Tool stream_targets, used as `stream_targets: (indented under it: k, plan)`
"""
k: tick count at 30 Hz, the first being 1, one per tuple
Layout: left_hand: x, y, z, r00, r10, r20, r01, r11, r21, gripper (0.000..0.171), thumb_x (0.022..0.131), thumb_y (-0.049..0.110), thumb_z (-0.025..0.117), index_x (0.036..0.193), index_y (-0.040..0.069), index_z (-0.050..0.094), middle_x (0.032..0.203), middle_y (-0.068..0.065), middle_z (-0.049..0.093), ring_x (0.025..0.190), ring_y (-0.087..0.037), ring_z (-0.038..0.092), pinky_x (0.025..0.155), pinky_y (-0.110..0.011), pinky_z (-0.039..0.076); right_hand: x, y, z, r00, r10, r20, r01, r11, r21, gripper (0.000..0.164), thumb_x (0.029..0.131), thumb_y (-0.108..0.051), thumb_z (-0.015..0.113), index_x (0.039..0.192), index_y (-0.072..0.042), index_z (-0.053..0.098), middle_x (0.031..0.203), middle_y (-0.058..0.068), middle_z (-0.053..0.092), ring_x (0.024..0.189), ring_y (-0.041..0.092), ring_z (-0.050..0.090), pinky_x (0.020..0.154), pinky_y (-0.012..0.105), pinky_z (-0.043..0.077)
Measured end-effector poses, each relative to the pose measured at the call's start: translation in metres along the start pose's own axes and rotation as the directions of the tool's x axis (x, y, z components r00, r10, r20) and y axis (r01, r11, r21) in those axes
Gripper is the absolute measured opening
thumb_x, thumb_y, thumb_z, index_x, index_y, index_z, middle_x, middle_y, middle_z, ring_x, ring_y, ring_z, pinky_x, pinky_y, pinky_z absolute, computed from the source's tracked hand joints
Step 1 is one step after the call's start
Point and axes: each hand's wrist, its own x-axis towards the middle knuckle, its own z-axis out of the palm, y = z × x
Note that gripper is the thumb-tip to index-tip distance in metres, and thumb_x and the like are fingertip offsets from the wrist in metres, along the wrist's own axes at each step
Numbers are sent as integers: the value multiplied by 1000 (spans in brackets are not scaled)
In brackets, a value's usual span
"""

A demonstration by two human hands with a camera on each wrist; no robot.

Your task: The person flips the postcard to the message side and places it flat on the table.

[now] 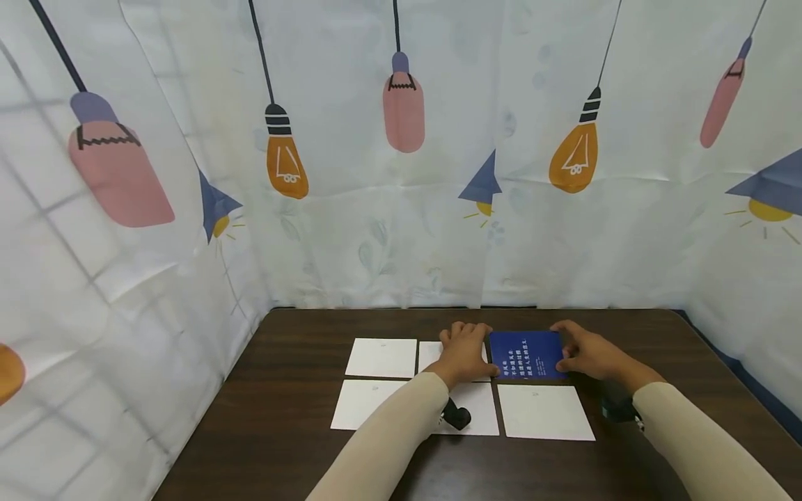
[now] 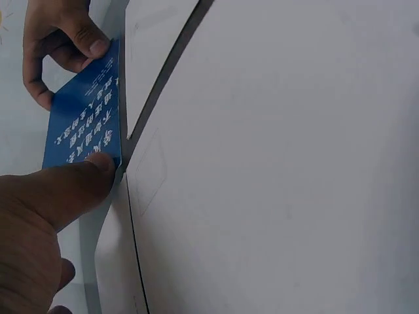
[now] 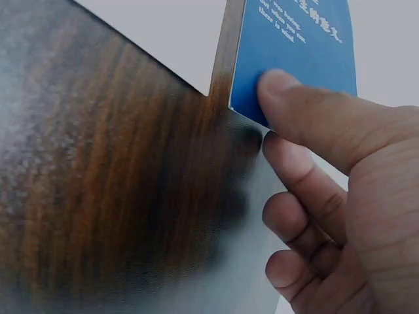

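A blue card [image 1: 525, 353] with white printed characters lies at the back right of a grid of white cards, between my two hands. My left hand [image 1: 462, 353] holds its left side, the thumb on the printed face near the corner in the left wrist view. At the card's right side, my right hand [image 1: 592, 356] pinches the edge; the right wrist view shows the thumb [image 3: 308, 108] on top and the index fingertip just beyond the edge. Part of a white card [image 1: 429, 353] shows from under my left hand. Another white card [image 1: 546, 412] lies just in front of the blue one.
More white cards lie to the left: one at the back [image 1: 381, 358], one at the front left [image 1: 362, 403] and one in the front middle [image 1: 481, 407], partly behind my left sleeve. The dark wooden table [image 1: 263, 417] meets a patterned curtain [image 1: 351, 243] at the back.
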Motion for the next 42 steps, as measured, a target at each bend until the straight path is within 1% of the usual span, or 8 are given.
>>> stream_targets:
  k: [6, 11, 20, 24, 27, 30, 34, 42]
  plan:
    - [-2, 2, 1, 999, -1, -33, -4, 988, -153, 78, 80, 31, 90, 146, 21, 49, 111, 13, 69, 112, -16, 53, 97, -44, 26, -7, 2, -1, 997, -43, -65, 40, 998, -41, 61, 95, -17, 74, 145, -5, 40, 98, 3, 70, 87, 22, 66, 73, 49, 53]
    - [-3, 4, 0, 999, -8, -52, -5, 967, -253, 64, 88, 22, 83, 143, 20, 50, 85, 19, 66, 94, -6, 59, 95, -43, 26, -9, 2, 0, 995, -31, -92, 28, 999, -42, 59, 97, -13, 70, 146, -7, 39, 97, 3, 70, 80, 19, 62, 68, 42, 48]
    - [-5, 4, -2, 997, -9, -70, -16, 939, -344, 58, 93, 16, 77, 143, 20, 48, 81, 20, 67, 83, 1, 62, 93, -42, 23, -16, 3, -2, 992, -60, -110, 60, 998, -2, 62, 98, -9, 69, 148, 0, 34, 96, -1, 71, 87, 20, 68, 75, 47, 52]
    - [-6, 3, -3, 998, -9, -68, -18, 926, -376, 52, 93, 16, 76, 138, 18, 49, 82, 18, 70, 82, 0, 63, 93, -43, 23, -21, 2, -4, 993, -45, -108, 46, 999, 6, 50, 99, -15, 70, 138, 4, 45, 101, 3, 71, 96, 28, 68, 80, 52, 53]
    - [-6, 2, -4, 997, -6, -76, -24, 921, -390, 35, 94, 16, 75, 123, 16, 58, 82, 18, 70, 80, 1, 62, 91, -42, 23, -24, 1, -4, 993, -49, -108, 51, 999, 15, 26, 99, -14, 69, 117, 0, 58, 100, 4, 70, 89, 26, 65, 71, 45, 51]
    - [-5, 2, -5, 997, -5, -81, -26, 923, -384, 15, 94, 19, 75, 103, 18, 63, 80, 18, 65, 76, 2, 58, 88, -40, 23, -26, 0, -4, 991, -63, -119, 66, 998, 21, 10, 99, -13, 68, 100, -8, 58, 94, 3, 67, 76, 20, 56, 61, 35, 44]
    - [-6, 3, -6, 997, 3, -75, -30, 928, -372, 13, 94, 21, 75, 90, 20, 63, 77, 16, 58, 72, 1, 53, 85, -40, 23, -28, -1, -5, 989, -80, -127, 83, 996, 21, 12, 100, -13, 67, 94, -11, 57, 89, 0, 64, 67, 15, 48, 56, 31, 38]
    - [-7, 3, -9, 998, 10, -66, -34, 930, -366, 9, 96, 23, 72, 92, 20, 65, 84, 16, 62, 77, -1, 55, 85, -41, 23, -32, -6, -7, 988, -81, -133, 83, 996, 14, 14, 102, -20, 66, 93, -12, 58, 82, 0, 58, 63, 15, 46, 55, 32, 38]
